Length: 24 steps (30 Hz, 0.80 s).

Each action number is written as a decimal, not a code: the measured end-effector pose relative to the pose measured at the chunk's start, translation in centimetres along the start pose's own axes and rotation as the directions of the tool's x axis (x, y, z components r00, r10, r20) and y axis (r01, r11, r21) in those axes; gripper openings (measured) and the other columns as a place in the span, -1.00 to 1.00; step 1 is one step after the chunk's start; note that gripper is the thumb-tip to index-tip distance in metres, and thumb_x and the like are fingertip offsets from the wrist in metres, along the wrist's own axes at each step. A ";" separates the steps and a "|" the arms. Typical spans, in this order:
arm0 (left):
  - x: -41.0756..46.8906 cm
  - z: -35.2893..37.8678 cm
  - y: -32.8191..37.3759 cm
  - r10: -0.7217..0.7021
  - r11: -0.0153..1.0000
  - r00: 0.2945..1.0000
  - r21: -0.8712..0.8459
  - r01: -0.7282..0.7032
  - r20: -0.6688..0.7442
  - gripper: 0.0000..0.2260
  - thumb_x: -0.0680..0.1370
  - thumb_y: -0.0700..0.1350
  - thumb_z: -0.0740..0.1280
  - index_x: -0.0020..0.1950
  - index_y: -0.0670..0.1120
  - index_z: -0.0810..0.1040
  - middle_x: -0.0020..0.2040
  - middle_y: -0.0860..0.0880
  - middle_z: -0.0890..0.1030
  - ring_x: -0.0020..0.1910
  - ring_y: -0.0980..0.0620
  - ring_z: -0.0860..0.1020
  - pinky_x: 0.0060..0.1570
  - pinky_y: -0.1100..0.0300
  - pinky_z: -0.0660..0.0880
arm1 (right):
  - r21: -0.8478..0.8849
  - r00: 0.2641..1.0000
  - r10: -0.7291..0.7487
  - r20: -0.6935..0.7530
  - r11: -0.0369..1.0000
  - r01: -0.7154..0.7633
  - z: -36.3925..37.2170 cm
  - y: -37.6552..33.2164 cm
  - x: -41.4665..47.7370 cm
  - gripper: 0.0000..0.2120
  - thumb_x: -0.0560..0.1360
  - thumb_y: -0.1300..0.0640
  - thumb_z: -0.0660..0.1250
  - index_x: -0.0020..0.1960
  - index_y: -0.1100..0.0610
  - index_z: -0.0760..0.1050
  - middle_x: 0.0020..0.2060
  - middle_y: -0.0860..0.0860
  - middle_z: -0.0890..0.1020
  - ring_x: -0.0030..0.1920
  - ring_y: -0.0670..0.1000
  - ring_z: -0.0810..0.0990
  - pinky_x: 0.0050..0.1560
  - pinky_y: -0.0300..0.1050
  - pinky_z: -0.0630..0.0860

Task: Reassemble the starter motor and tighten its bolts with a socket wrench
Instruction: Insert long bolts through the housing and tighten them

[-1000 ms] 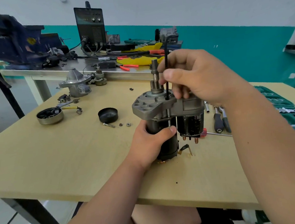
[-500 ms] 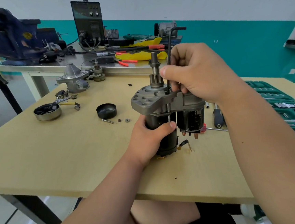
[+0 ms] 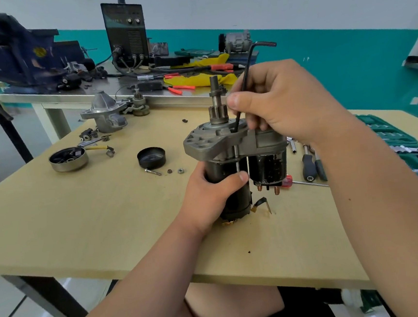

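The starter motor (image 3: pixel 217 147) stands upright on the wooden table (image 3: pixel 82 220), pinion shaft pointing up, grey housing on top of two black cylinders. My left hand (image 3: pixel 212 196) grips the larger black body from the left, thumb lying across a long silver through bolt. My right hand (image 3: pixel 281 101) pinches a black L-shaped hex key (image 3: pixel 248 76) whose lower tip sits in the housing at the top of that bolt. The key's short arm points right, above my fingers.
A black cap (image 3: pixel 151 157), a small bolt and two nuts (image 3: pixel 176 171) lie left of the motor. A round metal end cover (image 3: pixel 68 159), a grey nose housing (image 3: pixel 105 111) and small gears sit further left. Screwdrivers (image 3: pixel 309 164) and a green socket set (image 3: pixel 409 151) lie on the right.
My right hand has turned the hex key, so its short arm has swung round and now points right. The key now leans instead of standing straight. My left hand kept its grip on the motor.
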State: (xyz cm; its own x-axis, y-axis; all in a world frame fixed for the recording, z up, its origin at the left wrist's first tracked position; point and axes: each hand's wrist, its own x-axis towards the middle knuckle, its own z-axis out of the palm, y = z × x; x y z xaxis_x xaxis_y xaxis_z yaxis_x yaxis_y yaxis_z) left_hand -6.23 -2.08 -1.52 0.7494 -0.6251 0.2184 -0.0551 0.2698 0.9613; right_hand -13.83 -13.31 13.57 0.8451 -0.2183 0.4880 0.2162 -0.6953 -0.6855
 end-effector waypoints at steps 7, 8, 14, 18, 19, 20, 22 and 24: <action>0.3 -0.2 -0.1 -0.040 0.999 0.999 -0.037 0.039 -0.029 -0.49 0.19 0.07 0.56 0.10 0.03 0.57 0.01 -0.10 0.69 0.01 -0.15 0.66 0.04 -0.13 0.61 | 0.187 0.969 0.060 0.240 0.977 -0.106 -1.3 0.4 1.2 -0.82 0.59 0.30 0.21 -0.07 0.13 0.56 -0.24 0.01 0.69 -0.27 -0.01 0.66 -0.28 -0.22 0.59; 0.3 -0.2 0.0 -0.049 0.998 0.998 -0.038 0.047 -0.031 -0.48 0.19 0.07 0.56 0.11 0.02 0.57 0.02 -0.12 0.68 0.03 -0.18 0.65 0.06 -0.18 0.60 | 0.158 0.971 0.044 0.237 0.984 -0.083 -1.2 0.3 1.3 -0.82 0.59 0.29 0.22 -0.07 0.12 0.57 -0.25 0.00 0.70 -0.30 -0.02 0.66 -0.29 -0.22 0.59; 0.0 -0.1 0.1 -0.048 0.999 0.998 -0.011 0.047 -0.038 -0.36 0.18 0.07 0.55 0.20 -0.12 0.53 0.05 -0.20 0.66 0.02 -0.19 0.65 0.06 -0.21 0.59 | -0.005 0.987 -0.006 0.160 1.000 0.007 -0.2 -0.4 1.1 -0.85 0.57 0.19 0.30 -0.16 0.11 0.57 -0.30 0.02 0.68 -0.41 -0.09 0.62 -0.40 -0.23 0.54; -0.2 -0.1 0.0 -0.032 0.999 0.999 0.011 0.032 -0.036 -0.38 0.18 0.07 0.55 0.17 -0.12 0.54 0.02 -0.18 0.67 0.02 -0.19 0.65 0.05 -0.17 0.60 | -0.118 0.995 -0.060 0.075 0.991 0.069 0.3 -0.4 0.6 -0.84 0.55 0.12 0.32 -0.19 0.10 0.58 -0.31 0.04 0.68 -0.46 -0.15 0.58 -0.43 -0.26 0.52; -0.3 0.0 0.0 -0.024 0.999 0.999 0.021 0.025 -0.033 -0.41 0.18 0.07 0.55 0.15 -0.10 0.55 0.01 -0.15 0.68 0.00 -0.15 0.65 0.02 -0.13 0.61 | -0.124 0.995 -0.071 0.076 0.989 0.080 0.5 -0.4 0.4 -0.85 0.55 0.13 0.32 -0.18 0.09 0.59 -0.31 0.01 0.68 -0.46 -0.15 0.58 -0.43 -0.27 0.51; -0.3 0.0 0.0 -0.020 0.999 0.999 0.033 0.021 -0.031 -0.43 0.18 0.08 0.55 0.13 -0.07 0.56 -0.01 -0.11 0.69 -0.02 -0.11 0.66 -0.01 -0.07 0.62 | -0.087 0.994 -0.083 0.074 0.992 0.089 0.5 -0.3 0.1 -0.86 0.55 0.14 0.31 -0.15 0.07 0.60 -0.31 -0.02 0.68 -0.43 -0.14 0.58 -0.40 -0.25 0.53; -0.4 0.1 0.0 -0.022 0.998 0.999 0.052 0.024 -0.036 -0.44 0.16 0.10 0.54 0.11 -0.01 0.56 -0.04 -0.02 0.69 -0.03 -0.04 0.67 -0.06 0.04 0.62 | 0.192 0.998 -0.059 -0.035 0.979 0.065 0.0 0.3 -0.4 -0.83 0.55 0.20 0.24 -0.09 0.06 0.60 -0.31 -0.03 0.67 -0.30 -0.07 0.62 -0.23 -0.15 0.60; -0.8 0.3 0.2 -0.018 0.998 0.998 0.062 0.022 -0.063 -0.44 0.15 0.12 0.54 0.11 0.03 0.56 -0.06 0.05 0.70 -0.04 0.03 0.67 -0.09 0.13 0.60 | 0.506 0.965 0.128 -0.230 0.863 0.006 -1.0 1.2 -1.3 -0.78 0.55 0.27 0.16 -0.07 0.09 0.57 -0.35 -0.02 0.63 -0.26 0.01 0.63 -0.14 -0.03 0.61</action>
State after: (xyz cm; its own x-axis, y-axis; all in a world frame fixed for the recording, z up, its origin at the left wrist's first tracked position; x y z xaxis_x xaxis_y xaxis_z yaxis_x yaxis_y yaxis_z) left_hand -7.02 -1.79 -1.45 0.7903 -0.5825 0.1902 -0.0795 0.2103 0.9744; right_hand -15.18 -14.56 12.60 0.7308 -0.4570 0.5071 0.4388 -0.2545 -0.8618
